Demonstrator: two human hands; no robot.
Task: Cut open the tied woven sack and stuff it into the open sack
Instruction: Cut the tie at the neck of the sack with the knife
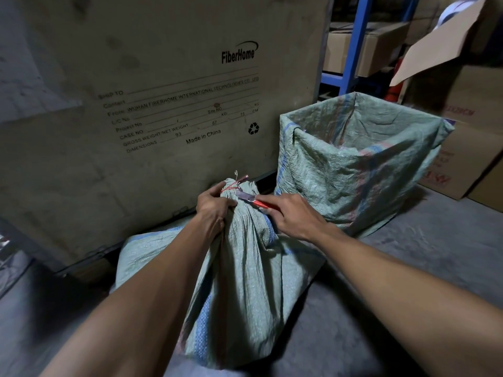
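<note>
Grey concrete floor (408, 268) runs under everything, dim and scuffed. At ten o'clock a big dusty cardboard crate (136, 91) fills the view, printed "FiberHome" and "Made in China". At one o'clock a blue steel rack (353, 42) holds cartons, and at three o'clock more cardboard boxes (468, 148) sit stacked on the floor.

Dead centre lies the tied woven sack (245, 281), pale green plastic weave with blue stripes, crumpled and slumped on the floor against the crate's foot. Its neck is gathered upward and bound with thin red string (231, 186). The left hand (213, 210) clenches that gathered neck just below the tie. The right hand (292, 216) grips a red-handled cutter (251, 200), its blade reaching to the neck beside the string; whether the edge touches the string cannot be told.

At two o'clock, just beside the tied one, the open sack (359, 164) stands upright in the same green weave, its mouth spread wide and squarish.
</note>
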